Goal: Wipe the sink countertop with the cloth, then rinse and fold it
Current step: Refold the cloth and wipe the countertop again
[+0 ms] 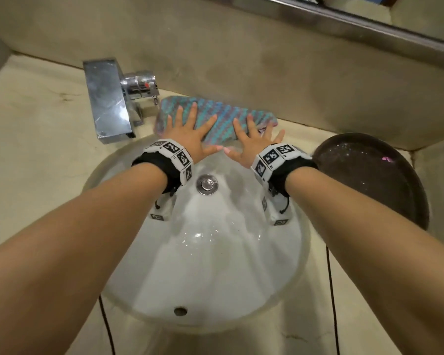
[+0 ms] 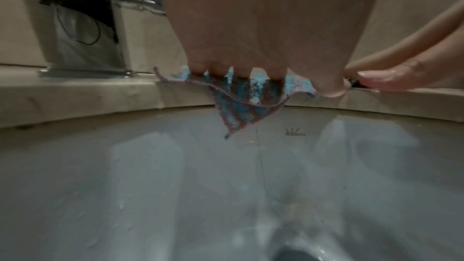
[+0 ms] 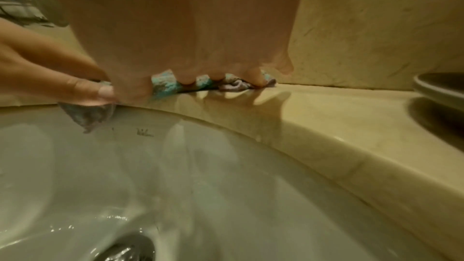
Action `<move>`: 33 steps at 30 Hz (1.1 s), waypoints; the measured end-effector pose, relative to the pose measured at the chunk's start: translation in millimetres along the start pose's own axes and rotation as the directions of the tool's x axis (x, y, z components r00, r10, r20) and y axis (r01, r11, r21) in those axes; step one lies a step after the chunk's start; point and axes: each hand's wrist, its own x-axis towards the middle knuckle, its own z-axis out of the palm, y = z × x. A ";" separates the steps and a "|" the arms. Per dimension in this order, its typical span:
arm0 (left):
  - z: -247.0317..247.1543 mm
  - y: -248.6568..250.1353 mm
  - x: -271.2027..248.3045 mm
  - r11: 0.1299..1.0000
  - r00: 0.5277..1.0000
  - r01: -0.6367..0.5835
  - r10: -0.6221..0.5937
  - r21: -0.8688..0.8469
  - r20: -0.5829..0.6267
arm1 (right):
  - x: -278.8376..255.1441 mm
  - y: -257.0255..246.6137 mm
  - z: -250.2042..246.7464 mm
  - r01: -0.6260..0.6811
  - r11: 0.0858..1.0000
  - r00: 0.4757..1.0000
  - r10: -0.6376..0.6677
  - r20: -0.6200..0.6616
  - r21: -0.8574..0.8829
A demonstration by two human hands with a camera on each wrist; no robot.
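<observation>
A blue, teal and purple patterned cloth (image 1: 222, 116) lies folded into a strip on the beige countertop (image 1: 36, 139) behind the white sink basin (image 1: 215, 265). My left hand (image 1: 187, 129) presses flat on its left half, fingers spread and straight. On its right half my right hand (image 1: 251, 139) lies flat the same way. One corner of the cloth (image 2: 241, 110) hangs over the basin rim; the cloth (image 3: 165, 84) shows under the right fingers too. The two thumbs nearly meet at the rim.
A chrome faucet (image 1: 110, 103) stands just left of the cloth. A dark round bowl (image 1: 372, 175) sits on the counter at the right. The wall runs close behind the cloth. The basin is wet, with a metal drain (image 1: 207, 184) in its middle.
</observation>
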 end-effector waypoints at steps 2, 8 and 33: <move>2.3 -5.1 -1.4 1.000 1.000 0.001 -0.001 0.009 -0.002 | 2.0 -2.7 1.9 0.018 0.999 0.999 -0.019 -0.026 -0.032; 3.1 -1.7 -1.8 1.000 1.000 0.004 -0.004 0.031 0.012 | 0.6 2.1 1.2 0.037 0.999 0.999 -0.037 0.010 -0.039; 14.9 108.9 1.8 0.952 0.969 -0.240 0.224 0.189 0.100 | -26.8 108.8 -11.3 0.047 0.947 0.993 -0.009 0.119 -0.317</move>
